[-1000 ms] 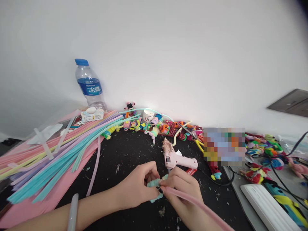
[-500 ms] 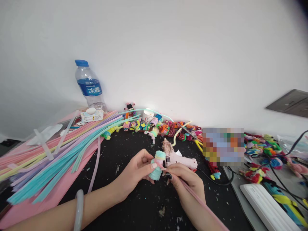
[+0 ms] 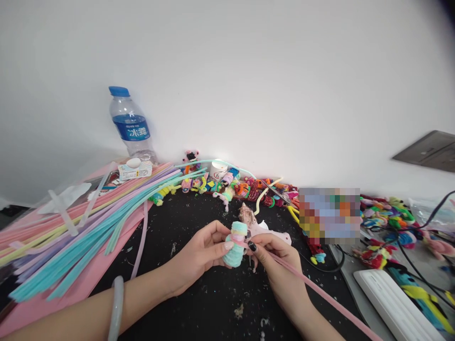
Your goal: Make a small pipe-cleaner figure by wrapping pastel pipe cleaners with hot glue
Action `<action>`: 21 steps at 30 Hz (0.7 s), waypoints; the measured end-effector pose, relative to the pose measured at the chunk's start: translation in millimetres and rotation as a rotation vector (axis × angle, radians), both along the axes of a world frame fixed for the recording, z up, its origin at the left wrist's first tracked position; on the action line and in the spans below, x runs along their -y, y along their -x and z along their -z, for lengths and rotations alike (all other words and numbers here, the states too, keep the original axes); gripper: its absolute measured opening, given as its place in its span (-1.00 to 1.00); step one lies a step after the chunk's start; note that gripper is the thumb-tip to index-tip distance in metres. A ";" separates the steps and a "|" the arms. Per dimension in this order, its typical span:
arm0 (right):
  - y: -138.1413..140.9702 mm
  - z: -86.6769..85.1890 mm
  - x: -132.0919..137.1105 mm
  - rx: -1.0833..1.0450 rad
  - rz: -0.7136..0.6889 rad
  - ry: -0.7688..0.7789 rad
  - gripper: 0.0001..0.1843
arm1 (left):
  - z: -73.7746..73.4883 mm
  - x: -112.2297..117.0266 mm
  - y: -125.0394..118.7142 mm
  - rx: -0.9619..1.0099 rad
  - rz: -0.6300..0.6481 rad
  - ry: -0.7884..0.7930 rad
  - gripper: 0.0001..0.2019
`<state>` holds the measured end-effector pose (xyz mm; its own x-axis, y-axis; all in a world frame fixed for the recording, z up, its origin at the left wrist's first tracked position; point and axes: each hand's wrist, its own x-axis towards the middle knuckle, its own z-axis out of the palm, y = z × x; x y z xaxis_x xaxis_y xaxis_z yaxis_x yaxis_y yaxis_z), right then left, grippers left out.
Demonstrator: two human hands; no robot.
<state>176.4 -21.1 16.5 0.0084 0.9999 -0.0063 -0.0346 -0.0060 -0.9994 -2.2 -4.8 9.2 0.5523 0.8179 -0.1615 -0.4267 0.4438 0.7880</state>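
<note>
A small pipe-cleaner figure (image 3: 233,255), coiled in mint with pink and yellow bands near its top, is pinched upright by my left hand (image 3: 209,248). My right hand (image 3: 275,255) closes thumb and fingers on a long pink pipe cleaner (image 3: 320,284), right beside the figure. One end of that strand lies across the figure's middle; the rest trails over my right wrist toward the lower right. Just behind my right hand a pale pink glue gun (image 3: 270,234) rests on the black table (image 3: 199,308), its nozzle crusted.
Bundled pastel pipe cleaners (image 3: 92,237) lie on pink sheeting at left, below a water bottle (image 3: 131,125). Several finished figures (image 3: 249,189), scissors (image 3: 277,192) and a paper cup (image 3: 218,169) line the wall. At right are a white power strip (image 3: 394,303) and black cables (image 3: 423,232).
The figure has turned more upright and shifted slightly right. My right hand has drawn the pink pipe cleaner to the right side, and its tail now swings farther out.
</note>
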 end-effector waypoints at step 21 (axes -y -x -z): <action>-8.2 0.4 -5.1 0.120 -0.120 -0.006 -0.91 | 6.2 -5.9 4.4 -0.102 0.042 -0.133 -0.67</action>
